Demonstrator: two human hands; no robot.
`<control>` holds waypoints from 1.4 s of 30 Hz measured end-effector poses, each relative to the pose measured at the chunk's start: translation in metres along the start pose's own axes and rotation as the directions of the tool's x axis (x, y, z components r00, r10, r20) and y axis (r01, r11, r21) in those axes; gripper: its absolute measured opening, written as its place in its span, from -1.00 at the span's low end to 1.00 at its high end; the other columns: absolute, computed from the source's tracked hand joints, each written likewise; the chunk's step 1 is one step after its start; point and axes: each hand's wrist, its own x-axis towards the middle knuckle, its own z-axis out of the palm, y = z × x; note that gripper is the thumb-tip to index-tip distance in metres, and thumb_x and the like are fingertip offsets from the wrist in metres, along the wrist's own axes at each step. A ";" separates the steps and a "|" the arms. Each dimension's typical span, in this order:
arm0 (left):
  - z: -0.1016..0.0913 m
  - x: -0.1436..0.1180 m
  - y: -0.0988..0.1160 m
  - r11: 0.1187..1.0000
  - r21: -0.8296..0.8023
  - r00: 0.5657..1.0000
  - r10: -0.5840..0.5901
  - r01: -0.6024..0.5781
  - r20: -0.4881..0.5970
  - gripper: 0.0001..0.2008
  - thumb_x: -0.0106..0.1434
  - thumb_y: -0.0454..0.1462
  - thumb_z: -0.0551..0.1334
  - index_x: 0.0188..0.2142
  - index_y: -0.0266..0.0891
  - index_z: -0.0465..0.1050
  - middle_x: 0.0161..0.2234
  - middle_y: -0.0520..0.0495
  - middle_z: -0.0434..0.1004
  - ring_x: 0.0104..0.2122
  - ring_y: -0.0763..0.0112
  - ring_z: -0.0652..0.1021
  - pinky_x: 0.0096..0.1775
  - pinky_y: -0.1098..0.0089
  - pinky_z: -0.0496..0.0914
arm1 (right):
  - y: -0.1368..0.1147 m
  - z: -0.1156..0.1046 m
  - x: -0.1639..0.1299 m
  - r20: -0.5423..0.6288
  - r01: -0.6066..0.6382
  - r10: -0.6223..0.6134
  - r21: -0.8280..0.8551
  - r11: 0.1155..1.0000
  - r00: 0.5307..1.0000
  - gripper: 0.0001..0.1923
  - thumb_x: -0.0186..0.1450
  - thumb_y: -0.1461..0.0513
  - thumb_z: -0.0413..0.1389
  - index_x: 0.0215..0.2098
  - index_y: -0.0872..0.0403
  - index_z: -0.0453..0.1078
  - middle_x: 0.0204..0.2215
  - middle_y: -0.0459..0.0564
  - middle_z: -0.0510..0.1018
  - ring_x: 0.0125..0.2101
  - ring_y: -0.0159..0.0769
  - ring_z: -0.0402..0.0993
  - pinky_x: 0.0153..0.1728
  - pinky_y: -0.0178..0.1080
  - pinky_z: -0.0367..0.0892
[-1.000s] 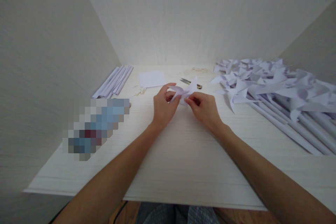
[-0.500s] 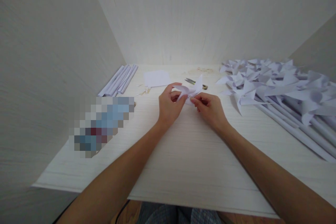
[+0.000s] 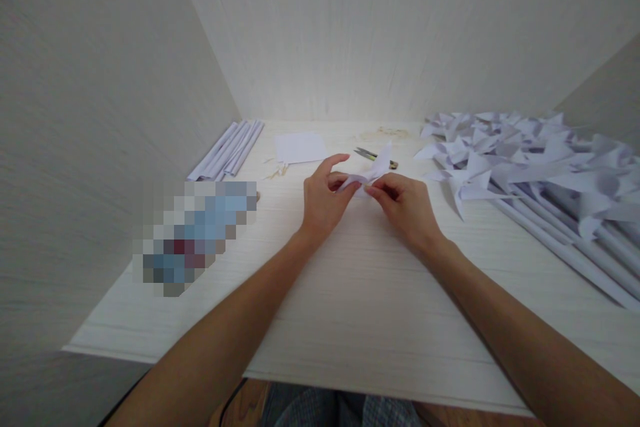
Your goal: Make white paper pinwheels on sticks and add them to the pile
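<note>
A white paper pinwheel (image 3: 381,163) is held above the middle of the table between both hands, one of its points sticking up. My left hand (image 3: 324,197) pinches its left side between thumb and fingers, the index finger lifted off the paper. On the other side, the thumb and fingertips of my right hand (image 3: 403,203) are closed at the pinwheel's middle; part of the paper is hidden behind them. Just beyond the paper lie scissors (image 3: 367,154), partly covered by it. A stack of white paper sheets (image 3: 300,148) lies behind my left hand.
Many finished paper pinwheels (image 3: 470,180) with rolled paper sticks (image 3: 565,247) are heaped on the right. Rolled paper tubes (image 3: 227,150) lie at the back left. A blurred-out object (image 3: 205,230) rests at the left. Thin yellowish strips (image 3: 277,171) are scattered near the sheets.
My left index finger has lifted away from the paper. The pinwheel's left blade now sits lower and flatter, and the right hand stays at its middle.
</note>
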 end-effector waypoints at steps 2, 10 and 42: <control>0.000 0.000 -0.001 1.000 0.020 1.000 0.009 -0.009 0.010 -0.58 -0.07 -0.40 0.27 -0.15 -0.28 0.34 -0.53 0.07 0.52 -0.53 0.54 0.50 -0.44 0.53 0.36 | -0.001 -0.002 0.001 0.010 0.032 -0.032 -0.037 0.999 0.999 -0.80 0.12 0.27 0.08 -0.65 0.12 0.27 -0.67 -0.13 0.34 -0.62 -0.45 0.17 -0.54 -0.34 0.05; 0.001 -0.001 -0.003 0.999 0.042 1.000 0.002 -0.003 0.018 -0.57 -0.03 -0.37 0.24 -0.10 -0.27 0.31 -0.54 0.11 0.50 -0.54 0.58 0.47 -0.43 0.56 0.36 | 0.001 -0.003 0.002 0.040 0.084 -0.078 -0.159 0.984 0.996 -0.75 0.13 0.29 0.06 -0.68 0.11 0.20 -0.68 -0.13 0.30 -0.62 -0.45 0.13 -0.54 -0.34 0.02; 0.002 -0.002 -0.001 0.997 0.078 1.000 -0.015 0.014 0.019 -0.56 -0.01 -0.39 0.19 -0.08 -0.25 0.27 -0.53 0.10 0.49 -0.52 0.56 0.47 -0.41 0.54 0.38 | 0.004 -0.001 0.002 0.058 -0.052 0.051 0.027 0.998 0.997 -0.79 0.11 0.23 0.05 -0.66 0.12 0.29 -0.73 -0.15 0.28 -0.64 -0.46 0.14 -0.57 -0.34 0.03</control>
